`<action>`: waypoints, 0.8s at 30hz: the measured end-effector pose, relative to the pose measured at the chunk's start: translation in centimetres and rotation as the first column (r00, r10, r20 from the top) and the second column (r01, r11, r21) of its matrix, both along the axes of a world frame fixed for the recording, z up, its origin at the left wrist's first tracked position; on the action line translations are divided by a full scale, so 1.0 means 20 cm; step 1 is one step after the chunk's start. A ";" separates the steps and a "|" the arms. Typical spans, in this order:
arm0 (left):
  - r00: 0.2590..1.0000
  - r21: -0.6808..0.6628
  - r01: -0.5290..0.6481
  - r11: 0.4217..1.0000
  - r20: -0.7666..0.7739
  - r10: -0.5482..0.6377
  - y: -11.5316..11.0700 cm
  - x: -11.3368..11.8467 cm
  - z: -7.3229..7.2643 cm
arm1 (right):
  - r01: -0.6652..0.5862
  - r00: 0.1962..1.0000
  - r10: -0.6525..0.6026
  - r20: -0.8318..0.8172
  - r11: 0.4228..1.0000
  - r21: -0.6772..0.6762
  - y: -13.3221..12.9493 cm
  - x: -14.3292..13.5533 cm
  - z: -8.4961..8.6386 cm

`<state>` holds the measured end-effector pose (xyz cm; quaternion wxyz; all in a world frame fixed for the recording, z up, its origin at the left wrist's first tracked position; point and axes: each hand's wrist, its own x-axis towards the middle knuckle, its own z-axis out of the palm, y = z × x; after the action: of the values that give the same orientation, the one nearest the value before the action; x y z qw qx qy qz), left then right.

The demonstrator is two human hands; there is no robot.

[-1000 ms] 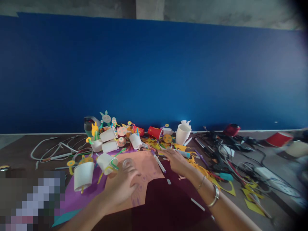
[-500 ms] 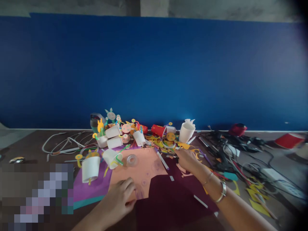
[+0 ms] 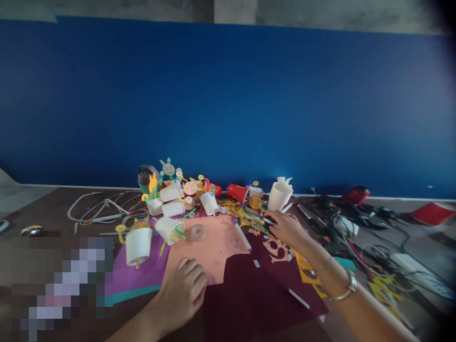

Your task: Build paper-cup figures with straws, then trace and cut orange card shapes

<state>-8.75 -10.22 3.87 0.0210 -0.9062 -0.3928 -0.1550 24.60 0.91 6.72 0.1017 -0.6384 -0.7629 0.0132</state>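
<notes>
My left hand (image 3: 185, 289) rests with curled fingers on the lower edge of the salmon paper (image 3: 210, 237); whatever is under its fingers, if anything, is hidden. My right hand (image 3: 288, 229) reaches over the yellow paper scraps, its fingers bent downward around something I cannot make out. Just left of and below it lies a cut salmon paper scrap (image 3: 276, 250). A white marker with a purple end (image 3: 243, 237) lies on the salmon paper's right edge. Near the paper's upper left sits a clear tape roll (image 3: 197, 232). Dark maroon paper (image 3: 249, 294) spreads between my forearms.
White cups (image 3: 138, 245) with paper figures stand and lie at the left and back. A tall white cup (image 3: 280, 194) stands behind my right hand. Red cups (image 3: 237, 192) lie near the blue wall (image 3: 228, 95). Tangled cables and a power strip (image 3: 416, 273) lie at the right.
My right hand has shifted slightly right and up, uncovering more of the salmon scrap. My left hand has curled its fingers more. The view has shifted a little.
</notes>
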 end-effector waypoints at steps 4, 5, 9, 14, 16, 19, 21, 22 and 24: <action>1.000 0.071 0.023 0.997 0.012 -0.024 0.00 -0.01 -0.05 | 0.022 0.997 -0.018 -0.079 0.999 0.043 0.00 0.00 0.01; 0.999 0.089 0.025 0.996 0.020 -0.027 0.00 -0.02 -0.06 | 0.007 0.992 0.000 -0.126 0.998 0.055 0.00 -0.01 0.01; 0.998 0.139 0.015 0.990 0.061 -0.024 0.00 -0.03 -0.08 | -0.210 0.837 0.147 -0.527 0.976 -0.061 -0.05 -0.07 0.03; 0.993 0.166 -0.006 0.986 0.115 -0.013 0.01 -0.04 -0.11 | -0.656 0.656 -0.087 -0.750 0.425 -0.623 -0.22 -0.12 -0.01; 0.994 0.172 -0.002 0.985 0.110 -0.017 0.01 -0.05 -0.11 | -0.716 0.636 -0.188 -0.748 0.217 -0.664 -0.27 -0.12 -0.05; 0.995 0.184 0.016 0.983 0.092 -0.033 0.01 -0.05 -0.11 | -0.773 0.588 -0.267 -0.764 0.092 -0.627 -0.30 -0.17 -0.14; 0.996 0.190 0.023 0.982 0.084 -0.039 0.01 -0.04 -0.11 | -0.793 0.549 -0.320 -0.772 0.095 -0.602 -0.31 -0.22 -0.18; 0.996 0.194 0.025 0.981 0.083 -0.041 0.00 -0.04 -0.11 | -0.793 0.532 -0.346 -0.773 0.117 -0.598 -0.31 -0.25 -0.19; 0.995 0.199 0.026 0.980 0.084 -0.043 0.00 -0.04 -0.11 | -0.784 0.508 -0.380 -0.773 0.168 -0.598 -0.30 -0.31 -0.20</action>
<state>-9.60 -10.17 1.68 0.0907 -0.8987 -0.3602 -0.2334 18.37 -5.17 2.75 0.0177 -0.3159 -0.5122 0.7985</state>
